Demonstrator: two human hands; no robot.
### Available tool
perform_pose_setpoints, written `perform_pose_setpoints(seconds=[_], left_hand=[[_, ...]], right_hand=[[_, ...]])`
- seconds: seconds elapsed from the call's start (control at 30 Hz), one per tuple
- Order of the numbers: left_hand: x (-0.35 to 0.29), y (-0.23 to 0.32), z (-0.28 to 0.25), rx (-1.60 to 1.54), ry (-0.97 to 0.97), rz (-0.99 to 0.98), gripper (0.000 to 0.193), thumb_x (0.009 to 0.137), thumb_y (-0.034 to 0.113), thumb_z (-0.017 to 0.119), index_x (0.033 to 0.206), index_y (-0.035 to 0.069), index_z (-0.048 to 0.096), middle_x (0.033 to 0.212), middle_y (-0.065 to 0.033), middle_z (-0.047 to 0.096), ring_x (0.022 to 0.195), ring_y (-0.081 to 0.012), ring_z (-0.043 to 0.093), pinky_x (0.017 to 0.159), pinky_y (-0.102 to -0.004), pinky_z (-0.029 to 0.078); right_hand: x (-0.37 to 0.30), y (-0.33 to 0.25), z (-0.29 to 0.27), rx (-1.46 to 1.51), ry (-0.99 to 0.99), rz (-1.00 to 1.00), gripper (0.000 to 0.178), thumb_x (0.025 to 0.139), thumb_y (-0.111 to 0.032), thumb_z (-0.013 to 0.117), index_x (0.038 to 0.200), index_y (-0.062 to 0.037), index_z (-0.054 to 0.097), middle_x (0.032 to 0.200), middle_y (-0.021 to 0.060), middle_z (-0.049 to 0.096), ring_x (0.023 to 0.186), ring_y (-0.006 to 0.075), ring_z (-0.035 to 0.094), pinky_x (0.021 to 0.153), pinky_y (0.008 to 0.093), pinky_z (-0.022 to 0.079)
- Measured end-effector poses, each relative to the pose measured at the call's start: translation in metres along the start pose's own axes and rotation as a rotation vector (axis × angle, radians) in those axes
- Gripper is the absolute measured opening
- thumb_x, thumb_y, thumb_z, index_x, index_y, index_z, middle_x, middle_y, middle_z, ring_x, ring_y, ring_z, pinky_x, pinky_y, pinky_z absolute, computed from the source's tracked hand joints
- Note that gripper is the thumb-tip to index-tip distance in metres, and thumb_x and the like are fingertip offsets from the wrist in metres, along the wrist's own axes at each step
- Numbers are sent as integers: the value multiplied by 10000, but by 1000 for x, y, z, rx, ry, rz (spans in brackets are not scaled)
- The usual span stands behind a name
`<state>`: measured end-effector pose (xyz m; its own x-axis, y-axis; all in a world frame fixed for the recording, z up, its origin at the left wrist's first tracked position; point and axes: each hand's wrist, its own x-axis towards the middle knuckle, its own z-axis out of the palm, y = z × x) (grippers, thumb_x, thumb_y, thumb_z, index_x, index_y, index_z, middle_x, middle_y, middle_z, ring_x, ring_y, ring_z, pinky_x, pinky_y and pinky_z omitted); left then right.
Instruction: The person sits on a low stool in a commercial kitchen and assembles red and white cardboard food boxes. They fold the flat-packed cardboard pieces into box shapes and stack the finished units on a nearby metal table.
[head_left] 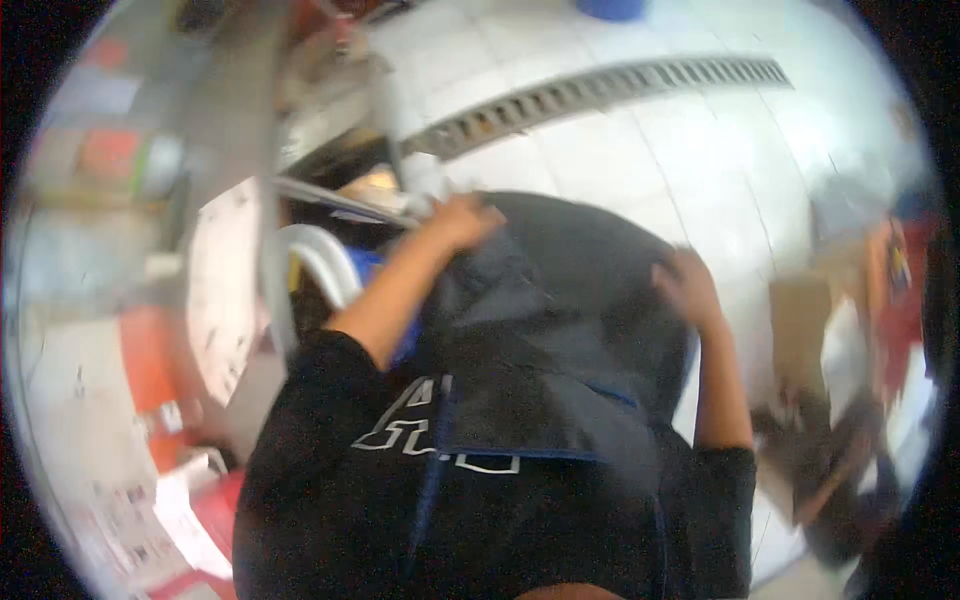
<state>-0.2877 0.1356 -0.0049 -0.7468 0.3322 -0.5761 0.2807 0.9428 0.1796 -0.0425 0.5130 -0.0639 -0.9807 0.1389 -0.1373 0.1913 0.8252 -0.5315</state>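
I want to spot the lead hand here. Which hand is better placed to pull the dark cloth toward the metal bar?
Probably the left hand: it grips the dark cloth right beside the metal bar. The right hand holds the far edge.

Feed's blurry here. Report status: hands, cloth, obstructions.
Left hand and right hand both gripping the dark cloth, held spread at the chest. Metal rack close by the left hand.

Two hands are seen, the left hand (462,220) and the right hand (686,285). One dark apron (560,340) and one floor drain grate (600,92) are counted.
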Motion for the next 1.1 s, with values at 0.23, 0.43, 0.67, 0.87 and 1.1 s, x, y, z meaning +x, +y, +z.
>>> perform_pose_setpoints(seconds=[0.23,0.43,0.67,0.87,1.1], left_hand=[[-68,12,-15,-122,-305,396,669,923,608,665,1465,224,598,1627,-153,401,1482,-414,385,1208,-509,346],[-138,-44,-157,-59,655,180,626,902,438,755,1422,124,607,1414,-159,616,1219,-329,624,1037,-423,496],[-230,-234,-184,198,479,-531,628,790,606,731,983,9,767,1012,-284,719,984,-428,694,893,-499,513],[-238,-322,-165,-241,383,-465,478,985,455,580,1145,19,694,1039,-213,702,934,-331,684,792,-442,539],[-208,-375,-227,-277,420,-250,312,1007,286,611,1199,45,663,950,-75,642,783,-207,612,637,-352,509]], right_hand=[[1,8,14,310,144,40,375,888,-290,751,1150,-22,731,1248,175,695,1175,384,628,1047,478,474],[9,20,23,165,258,-33,228,894,-164,730,1035,15,722,1097,174,720,1060,373,673,947,443,526],[6,24,38,340,339,82,196,891,-169,720,1002,-8,739,1079,189,720,1038,381,674,938,446,524],[15,0,25,270,389,90,204,854,-251,687,921,-74,762,1011,154,719,1063,372,638,993,481,465],[1,14,22,235,370,169,243,907,-321,671,985,-102,743,1067,89,718,1131,301,632,1047,464,431]])
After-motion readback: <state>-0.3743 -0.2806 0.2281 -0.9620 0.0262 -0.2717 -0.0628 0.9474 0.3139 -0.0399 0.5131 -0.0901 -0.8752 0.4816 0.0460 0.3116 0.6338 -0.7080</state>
